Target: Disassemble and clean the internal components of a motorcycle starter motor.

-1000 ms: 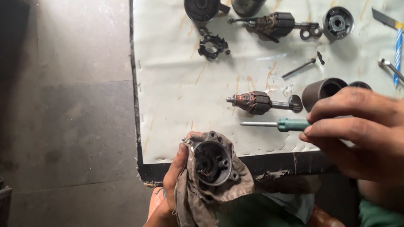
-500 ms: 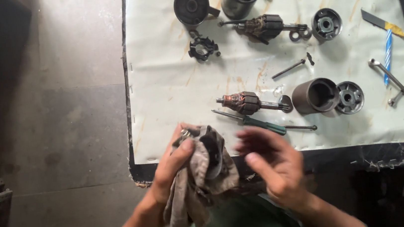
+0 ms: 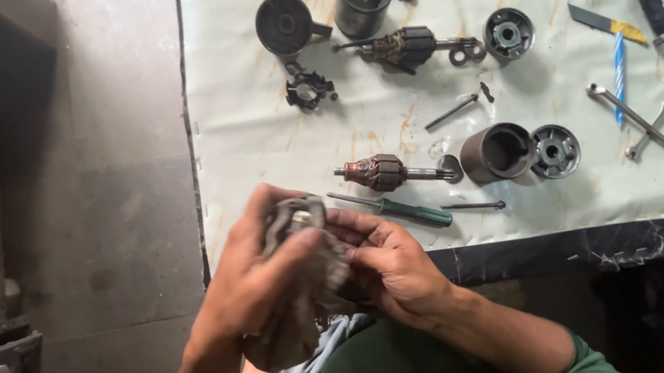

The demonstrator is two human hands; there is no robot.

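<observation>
A round grey metal part (image 3: 295,213), grimy and worn, sits wrapped in a dirty brownish rag (image 3: 300,313) at the near edge of the table (image 3: 261,136), just over the person's lap; only its rim and a bit of its top show between the fingers, and the rest is hidden by cloth and hands. The rag hangs down below the hands in a loose fold. The left hand (image 3: 255,273) is curled around the rag and part from the left, its thumb laid across the front and pressing the cloth against the metal. The right hand (image 3: 389,263) is cupped against the bundle from the right, fingers bent and closed onto the rag. Just beyond the hands, on the stained white sheet that covers the table, lies a green-handled screwdriver (image 3: 400,210), with a copper-wound motor core (image 3: 384,173) behind it. To the right of that stand a dark metal cup (image 3: 497,153) and a ribbed round disc (image 3: 555,151) touching each other. Several spanners (image 3: 655,132) lie well apart at the right.
</observation>
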